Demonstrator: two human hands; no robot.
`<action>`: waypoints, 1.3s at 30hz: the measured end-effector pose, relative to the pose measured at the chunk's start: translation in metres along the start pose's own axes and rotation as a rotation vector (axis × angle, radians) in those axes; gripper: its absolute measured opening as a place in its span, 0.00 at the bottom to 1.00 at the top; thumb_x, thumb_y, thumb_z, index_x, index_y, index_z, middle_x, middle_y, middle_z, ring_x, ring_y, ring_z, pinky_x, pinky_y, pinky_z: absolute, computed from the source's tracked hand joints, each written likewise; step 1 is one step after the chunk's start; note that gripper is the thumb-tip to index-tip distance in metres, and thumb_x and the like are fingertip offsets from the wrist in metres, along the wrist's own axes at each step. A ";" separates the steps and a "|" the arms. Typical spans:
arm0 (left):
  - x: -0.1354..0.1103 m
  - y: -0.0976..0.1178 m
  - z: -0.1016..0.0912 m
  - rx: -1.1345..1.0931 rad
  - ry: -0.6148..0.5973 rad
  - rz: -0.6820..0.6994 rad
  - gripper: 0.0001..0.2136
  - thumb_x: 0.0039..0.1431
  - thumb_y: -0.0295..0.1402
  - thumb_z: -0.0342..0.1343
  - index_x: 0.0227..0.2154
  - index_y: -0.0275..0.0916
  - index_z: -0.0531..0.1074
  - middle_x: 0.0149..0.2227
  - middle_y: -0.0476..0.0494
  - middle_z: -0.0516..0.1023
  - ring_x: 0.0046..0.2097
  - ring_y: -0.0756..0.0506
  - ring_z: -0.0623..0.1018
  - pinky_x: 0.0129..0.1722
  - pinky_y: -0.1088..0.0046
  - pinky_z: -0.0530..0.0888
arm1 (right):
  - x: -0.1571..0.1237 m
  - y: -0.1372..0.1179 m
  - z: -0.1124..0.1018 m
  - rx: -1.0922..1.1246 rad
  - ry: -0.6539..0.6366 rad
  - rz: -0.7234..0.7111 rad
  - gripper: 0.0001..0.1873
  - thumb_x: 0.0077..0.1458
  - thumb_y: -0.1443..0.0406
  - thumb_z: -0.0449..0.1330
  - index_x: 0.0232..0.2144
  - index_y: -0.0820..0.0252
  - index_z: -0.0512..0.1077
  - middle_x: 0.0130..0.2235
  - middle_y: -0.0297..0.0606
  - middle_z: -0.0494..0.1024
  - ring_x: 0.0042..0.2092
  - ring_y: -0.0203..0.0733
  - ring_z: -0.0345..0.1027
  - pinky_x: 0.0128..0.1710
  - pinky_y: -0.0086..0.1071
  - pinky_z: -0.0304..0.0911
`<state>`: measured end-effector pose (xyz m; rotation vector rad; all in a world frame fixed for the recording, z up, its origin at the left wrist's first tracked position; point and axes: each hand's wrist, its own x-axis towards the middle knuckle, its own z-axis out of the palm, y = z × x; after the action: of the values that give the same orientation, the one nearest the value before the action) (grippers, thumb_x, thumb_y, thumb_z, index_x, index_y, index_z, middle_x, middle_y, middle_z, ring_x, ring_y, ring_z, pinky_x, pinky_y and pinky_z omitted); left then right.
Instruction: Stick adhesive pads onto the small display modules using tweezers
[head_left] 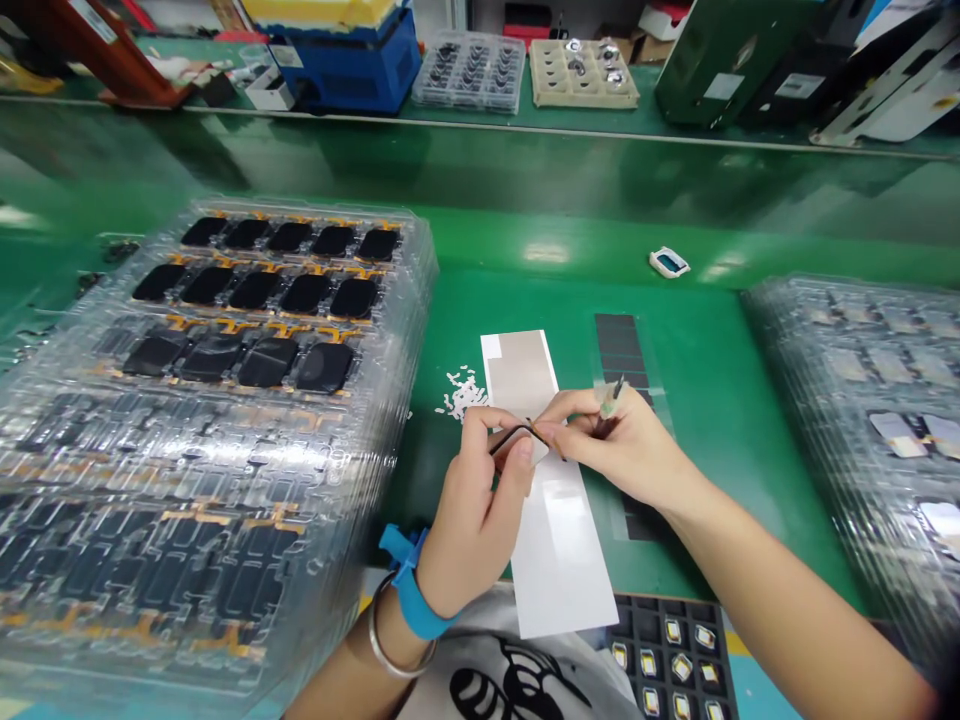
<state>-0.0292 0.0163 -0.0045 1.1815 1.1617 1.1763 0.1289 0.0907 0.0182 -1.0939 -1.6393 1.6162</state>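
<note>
From the head camera, both hands are at work over the middle of the green table (712, 400). The left hand (476, 510), with a blue wristband (421, 595) behind it, has its thumb and fingers clamped on a small dark-edged panel (539, 448), held tilted up above a long white strip (562, 570). And here's the right hand (626, 445), thumb and forefinger pinched together on the panel's edge, a slim dark-tipped tool (619, 386) tucked among its fingers! Little white scraps (463, 394) lie scattered just left of the strip; over to the right, a dark segmented sheet (619, 345) runs partly beneath the right hand. Clear trays (411, 262) of black screens tower on the left, another tray stack (814, 470) stands at the right, and a black compartment tray (651, 630) of small parts shows at the near side.
</note>
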 end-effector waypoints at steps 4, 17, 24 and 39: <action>-0.001 0.000 0.000 -0.082 -0.028 -0.035 0.08 0.75 0.41 0.46 0.41 0.44 0.59 0.26 0.56 0.62 0.27 0.52 0.63 0.26 0.76 0.61 | -0.002 -0.006 0.004 0.014 0.045 -0.075 0.11 0.54 0.65 0.64 0.21 0.62 0.74 0.21 0.30 0.69 0.22 0.27 0.52 0.20 0.25 0.47; -0.004 0.000 0.000 -0.138 -0.026 -0.049 0.07 0.76 0.42 0.45 0.44 0.45 0.60 0.27 0.56 0.64 0.28 0.51 0.63 0.27 0.76 0.61 | -0.001 -0.001 0.008 0.072 0.023 -0.087 0.08 0.55 0.63 0.68 0.26 0.60 0.77 0.22 0.30 0.77 0.21 0.30 0.65 0.23 0.26 0.61; -0.004 -0.002 -0.001 -0.128 -0.017 -0.047 0.06 0.76 0.41 0.45 0.46 0.45 0.61 0.28 0.55 0.65 0.28 0.52 0.64 0.27 0.76 0.62 | -0.004 -0.002 0.007 -0.061 0.046 -0.275 0.06 0.58 0.66 0.65 0.28 0.60 0.76 0.22 0.30 0.77 0.21 0.28 0.66 0.21 0.23 0.59; -0.003 0.002 -0.001 -0.101 -0.038 -0.046 0.04 0.74 0.35 0.49 0.46 0.47 0.60 0.29 0.55 0.63 0.27 0.52 0.63 0.21 0.81 0.60 | -0.005 -0.005 0.006 -0.095 0.048 -0.259 0.12 0.58 0.61 0.67 0.26 0.62 0.76 0.19 0.26 0.68 0.19 0.25 0.54 0.20 0.24 0.52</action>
<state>-0.0299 0.0135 -0.0025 1.0913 1.0832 1.1598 0.1256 0.0833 0.0228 -0.9154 -1.7604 1.3488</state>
